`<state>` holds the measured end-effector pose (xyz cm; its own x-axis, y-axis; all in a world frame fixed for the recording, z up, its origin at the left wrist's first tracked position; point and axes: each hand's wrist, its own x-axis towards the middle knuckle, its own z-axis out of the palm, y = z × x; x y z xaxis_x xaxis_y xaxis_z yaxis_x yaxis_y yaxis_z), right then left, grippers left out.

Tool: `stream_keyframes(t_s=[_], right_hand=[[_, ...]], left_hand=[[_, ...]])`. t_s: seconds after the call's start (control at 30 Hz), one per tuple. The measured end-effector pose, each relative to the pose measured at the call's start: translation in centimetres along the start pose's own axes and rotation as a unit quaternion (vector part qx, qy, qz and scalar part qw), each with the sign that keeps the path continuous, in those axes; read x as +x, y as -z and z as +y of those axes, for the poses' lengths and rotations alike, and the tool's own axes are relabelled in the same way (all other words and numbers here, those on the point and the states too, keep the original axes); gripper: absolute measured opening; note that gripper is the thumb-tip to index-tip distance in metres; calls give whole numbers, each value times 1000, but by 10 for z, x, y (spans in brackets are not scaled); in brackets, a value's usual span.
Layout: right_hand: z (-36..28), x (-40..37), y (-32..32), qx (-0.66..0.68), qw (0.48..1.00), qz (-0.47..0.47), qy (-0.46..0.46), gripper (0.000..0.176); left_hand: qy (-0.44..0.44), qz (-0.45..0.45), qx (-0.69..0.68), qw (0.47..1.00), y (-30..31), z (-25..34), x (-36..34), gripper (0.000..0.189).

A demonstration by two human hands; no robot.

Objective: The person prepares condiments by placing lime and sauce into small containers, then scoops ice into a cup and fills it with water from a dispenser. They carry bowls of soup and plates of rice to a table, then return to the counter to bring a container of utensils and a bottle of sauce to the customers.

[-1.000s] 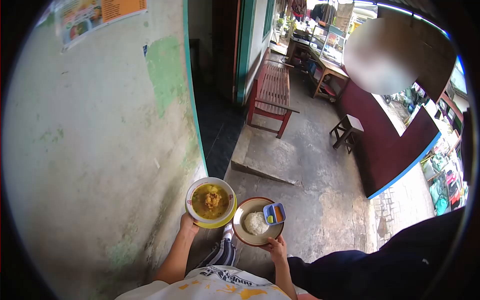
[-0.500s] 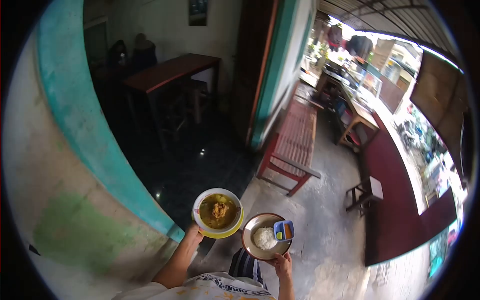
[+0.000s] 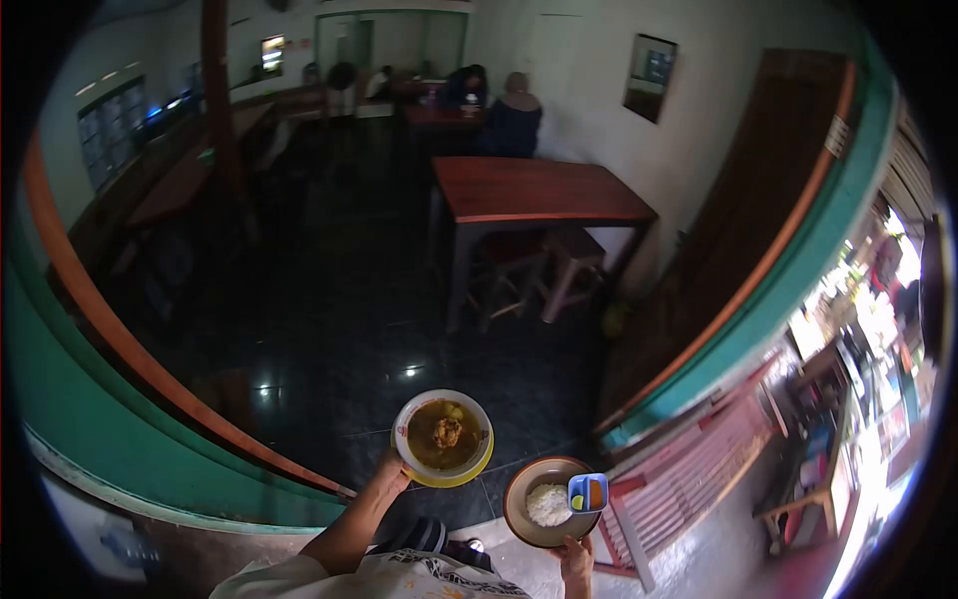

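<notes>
My left hand point(image 3: 391, 472) grips the near rim of a white bowl of yellow soup point(image 3: 443, 436) with a piece of meat in it, set on a yellow plate. To its right, my right hand point(image 3: 577, 555) holds a brown plate point(image 3: 523, 512) from its near edge. White rice point(image 3: 548, 504) lies on that plate beside a small blue dish point(image 3: 588, 492) with orange and green sauces. Both dishes are carried level over a dark tiled floor point(image 3: 329, 339) at a doorway.
A wooden table point(image 3: 534, 190) with stools point(image 3: 544, 268) under it stands ahead. Seated people point(image 3: 514, 112) are at a far table. A teal door frame point(image 3: 758, 319) runs on the right, with a red slatted bench point(image 3: 689, 479) outside it. A teal frame point(image 3: 110, 439) curves on the left.
The view has swung left from the outdoor walkway through the doorway into the dark room. Both hands still carry the bowl and the plate in front of me.
</notes>
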<state>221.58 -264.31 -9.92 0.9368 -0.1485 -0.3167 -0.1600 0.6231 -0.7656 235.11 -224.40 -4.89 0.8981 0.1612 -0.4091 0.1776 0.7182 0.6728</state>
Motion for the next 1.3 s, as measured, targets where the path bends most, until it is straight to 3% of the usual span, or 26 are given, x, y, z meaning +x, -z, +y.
stream_keyframes(t_s=[0.17, 0.2, 0.3, 0.63, 0.83, 0.9, 0.97, 1.1, 1.27, 1.3], right_hand=[[-65, 140, -100, -46, 997, -59, -35, 54], [-20, 197, -61, -55, 997, -53, -28, 54], [-29, 251, -129, -52, 995, -76, -43, 54], [-30, 357, -343, -59, 991, -93, -81, 61], [-7, 513, -464, -100, 976, -149, -125, 61], [4, 560, -489, -115, 973, -143, -140, 63], [15, 618, -545, -122, 968, -152, -159, 66], [21, 713, -650, -162, 954, -170, -187, 59], [36, 838, -785, -162, 951, -201, -172, 53], [39, 862, -810, -162, 949, -209, -172, 52]], left_hand=[[-53, 84, -60, 993, -42, 57, 85, 18], [-43, 84, -69, 993, -13, 10, 150, 17], [-58, 121, -88, 987, 3, 15, 197, 12], [-79, 176, -138, 972, -18, 187, 297, 16], [-69, 273, -165, 945, -60, 306, 403, 16], [-73, 245, -206, 944, -47, 315, 453, 26], [-94, 237, -215, 943, -58, 364, 493, 28], [-119, 268, -228, 928, -52, 432, 591, 26], [-139, 238, -201, 940, -52, 520, 722, 46], [-145, 238, -207, 938, -60, 541, 746, 42]])
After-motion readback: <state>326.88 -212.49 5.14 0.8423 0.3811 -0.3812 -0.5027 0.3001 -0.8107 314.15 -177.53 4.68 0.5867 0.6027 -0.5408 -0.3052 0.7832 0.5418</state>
